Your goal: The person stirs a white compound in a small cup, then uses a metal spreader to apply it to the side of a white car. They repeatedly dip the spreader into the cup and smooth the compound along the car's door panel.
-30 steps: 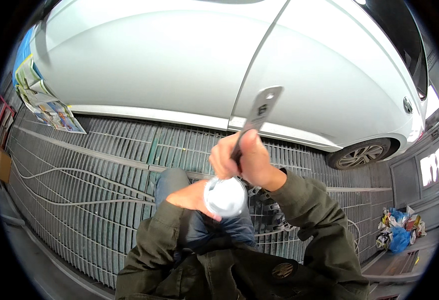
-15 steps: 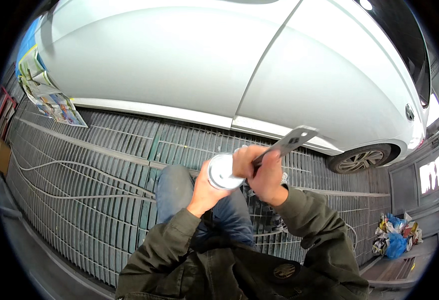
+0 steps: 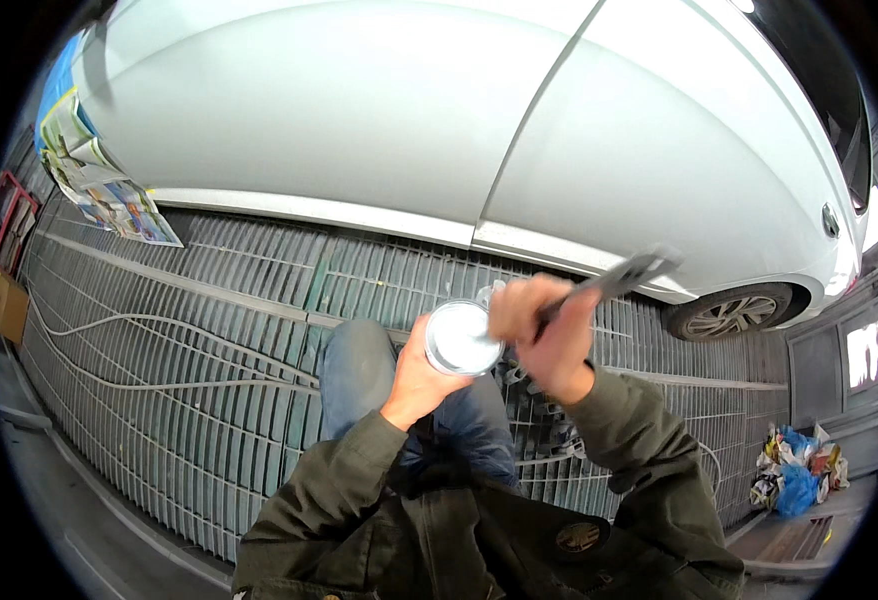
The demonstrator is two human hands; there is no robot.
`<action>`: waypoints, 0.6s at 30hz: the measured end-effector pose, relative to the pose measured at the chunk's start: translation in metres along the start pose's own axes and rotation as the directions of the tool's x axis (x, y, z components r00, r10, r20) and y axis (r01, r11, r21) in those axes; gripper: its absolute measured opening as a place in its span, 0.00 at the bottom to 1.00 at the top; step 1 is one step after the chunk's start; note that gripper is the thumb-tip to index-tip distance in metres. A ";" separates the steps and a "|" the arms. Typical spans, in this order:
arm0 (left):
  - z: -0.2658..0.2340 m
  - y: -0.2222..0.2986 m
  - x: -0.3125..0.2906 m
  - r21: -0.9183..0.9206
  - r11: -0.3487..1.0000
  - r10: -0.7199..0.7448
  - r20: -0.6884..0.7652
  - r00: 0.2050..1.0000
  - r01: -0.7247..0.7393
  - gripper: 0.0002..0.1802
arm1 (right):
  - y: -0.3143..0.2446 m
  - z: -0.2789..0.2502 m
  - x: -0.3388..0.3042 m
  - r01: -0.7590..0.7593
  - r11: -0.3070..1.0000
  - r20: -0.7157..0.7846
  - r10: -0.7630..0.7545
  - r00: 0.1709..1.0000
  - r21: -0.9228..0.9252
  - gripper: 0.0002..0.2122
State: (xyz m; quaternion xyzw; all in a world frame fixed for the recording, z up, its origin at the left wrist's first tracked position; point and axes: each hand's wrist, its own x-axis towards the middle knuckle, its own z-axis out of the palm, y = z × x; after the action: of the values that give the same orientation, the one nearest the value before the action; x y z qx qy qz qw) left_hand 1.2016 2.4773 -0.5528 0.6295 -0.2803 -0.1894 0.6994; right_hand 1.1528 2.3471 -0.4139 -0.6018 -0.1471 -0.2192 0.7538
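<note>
Encircling a round can [image 3: 462, 338], the left hand [image 3: 417, 373] is gripping it just left of the right hand [image 3: 551, 338], which is clasping a flat strip [image 3: 631, 275], its long axis slanting forward and right.

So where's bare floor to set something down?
Slatted grey metal grating lies bare between the pale hose and olive-green left sleeve, and between that hose and the white car. Crowded: around the left hand with its round silver can, the right hand with its flat grey stick, and the crumpled paper heap.
</note>
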 end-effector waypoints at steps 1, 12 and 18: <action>-0.002 -0.009 0.005 0.034 0.999 -0.001 0.031 1.000 0.000 0.44 | 0.001 0.004 -0.006 -0.029 0.998 0.084 0.035 0.996 -0.062 0.33; -0.037 0.040 0.010 -0.207 0.929 -0.145 0.557 0.818 0.306 0.45 | -0.032 0.018 0.010 -0.180 0.982 0.321 0.189 0.928 -0.056 0.38; -0.051 0.097 0.016 -0.125 0.889 -0.154 0.825 0.544 0.441 0.28 | -0.059 0.062 0.054 -0.467 0.880 0.691 0.287 0.663 0.082 0.41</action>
State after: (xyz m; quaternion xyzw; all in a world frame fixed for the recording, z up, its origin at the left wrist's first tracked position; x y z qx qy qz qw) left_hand 1.2379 2.5203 -0.4571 0.3947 -0.4149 -0.6097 0.5480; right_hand 1.1717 2.3884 -0.3232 -0.5555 -0.3014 0.1908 0.7511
